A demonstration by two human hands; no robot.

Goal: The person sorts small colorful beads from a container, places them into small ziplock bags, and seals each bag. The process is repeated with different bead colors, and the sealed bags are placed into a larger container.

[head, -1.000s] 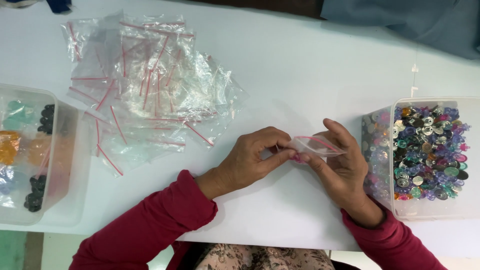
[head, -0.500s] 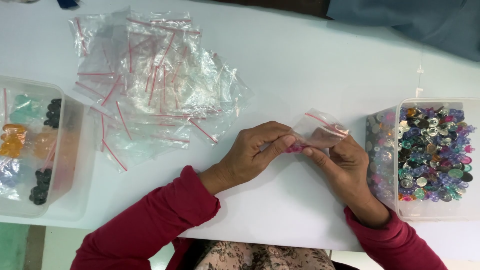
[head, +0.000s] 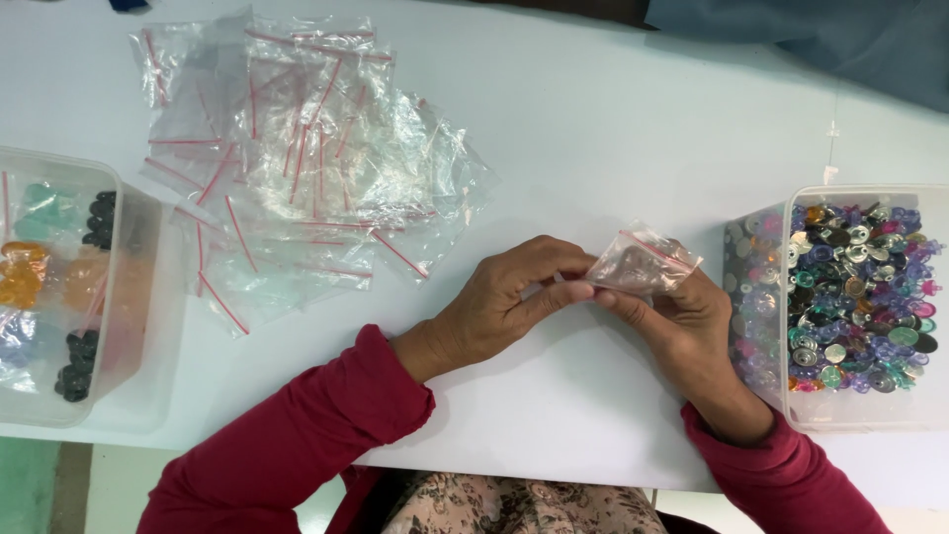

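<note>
My left hand and my right hand meet over the white table, both pinching one small clear zip bag with a red seal strip. The bag is tilted up to the right, and something pale shows inside it. My fingertips pinch its lower left corner. Both sleeves are dark red. A clear tub of mixed coloured beads and buttons sits just right of my right hand.
A loose heap of empty clear zip bags with red strips lies at the upper left. A clear tub holding filled bags of orange, teal and black pieces stands at the left edge. Blue-grey cloth lies at the top right.
The small bag has turned from lying flat between my hands to standing tilted up. My fingers have closed together on its corner. The view has shifted slightly.
</note>
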